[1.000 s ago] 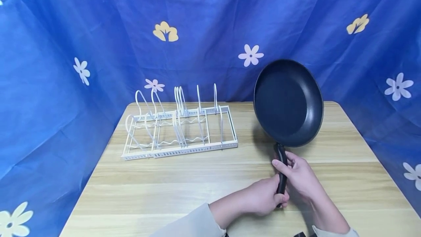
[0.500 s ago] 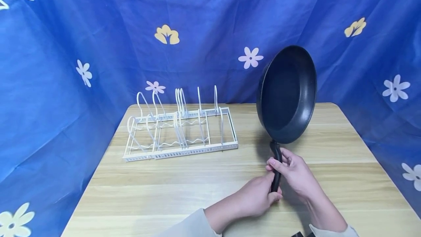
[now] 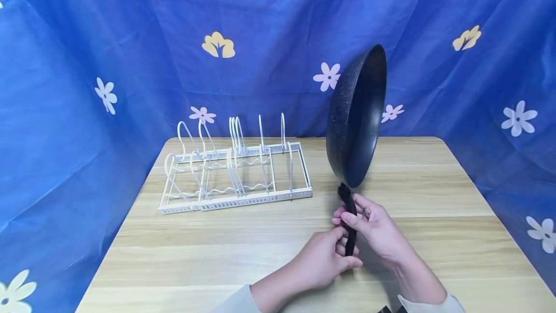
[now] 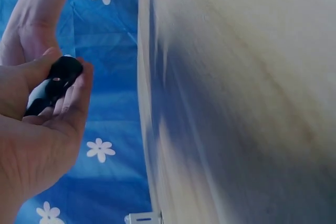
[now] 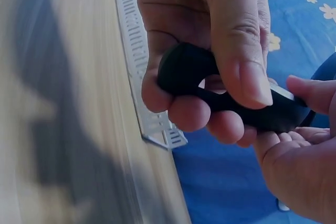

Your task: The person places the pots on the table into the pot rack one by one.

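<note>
Probably stiff and front-heavy, the frying pan [image 3: 357, 116] is held edge-on right of the rack [image 3: 256, 200]; fingers of the left hand [image 3: 319, 259] and right hand [image 3: 379, 231] grip its handle [image 3: 351, 242], likely the surest hold.

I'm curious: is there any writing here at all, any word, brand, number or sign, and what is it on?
None that I can read.
Deep black frying pan with a black handle: no lettering visible.
White metal wire rack: rows of slots, no text.
Blue fabric backdrop: printed flowers and cut-off shapes, no letters.
Pale wood-grain tabletop: no marks to read.
</note>
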Demonstrator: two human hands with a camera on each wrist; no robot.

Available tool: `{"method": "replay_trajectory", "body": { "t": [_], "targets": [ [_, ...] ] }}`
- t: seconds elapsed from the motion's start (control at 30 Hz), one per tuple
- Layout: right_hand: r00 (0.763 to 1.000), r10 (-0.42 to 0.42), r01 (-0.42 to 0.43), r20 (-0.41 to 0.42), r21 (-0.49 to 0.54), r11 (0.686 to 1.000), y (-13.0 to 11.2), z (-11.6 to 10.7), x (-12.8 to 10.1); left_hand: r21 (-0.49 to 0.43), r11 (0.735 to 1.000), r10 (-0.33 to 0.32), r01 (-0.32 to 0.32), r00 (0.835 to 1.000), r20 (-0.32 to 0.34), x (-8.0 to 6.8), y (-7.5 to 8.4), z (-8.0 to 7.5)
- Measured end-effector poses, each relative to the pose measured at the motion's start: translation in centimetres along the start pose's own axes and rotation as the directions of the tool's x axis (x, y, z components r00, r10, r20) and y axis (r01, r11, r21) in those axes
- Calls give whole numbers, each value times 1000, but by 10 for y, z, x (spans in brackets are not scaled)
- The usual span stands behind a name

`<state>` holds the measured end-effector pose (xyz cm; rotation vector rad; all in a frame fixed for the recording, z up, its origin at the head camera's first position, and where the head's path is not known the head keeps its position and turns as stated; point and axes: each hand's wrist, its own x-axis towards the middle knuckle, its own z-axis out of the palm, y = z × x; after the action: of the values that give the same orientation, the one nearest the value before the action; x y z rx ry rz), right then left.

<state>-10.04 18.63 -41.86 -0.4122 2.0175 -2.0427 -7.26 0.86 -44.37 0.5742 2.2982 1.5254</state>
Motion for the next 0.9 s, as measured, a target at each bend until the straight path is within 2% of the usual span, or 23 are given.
{"method": "replay_trajectory", "body": {
  "t": [0.3,0.47,0.57,0.7,0.9],
  "targets": [
    [986,-102,86,129,126,988,0,13,10,-96,994,-57,52,997,-50,-12,-2,-18],
    [986,-115,98,125,130,987,0,17,11,-119,991,-75,66,994,-76,-20,1,-27],
    [985,-130,119,114,96,988,-4,21,12,-109,992,-67,57,994,-88,-23,2,-30],
    [975,-170,163,143,60,985,-9,27,15,-79,996,-37,27,992,-120,-28,2,-34],
    [949,-226,215,222,71,974,-16,37,20,73,996,55,-41,977,-205,-38,1,-38]
  ]
}}
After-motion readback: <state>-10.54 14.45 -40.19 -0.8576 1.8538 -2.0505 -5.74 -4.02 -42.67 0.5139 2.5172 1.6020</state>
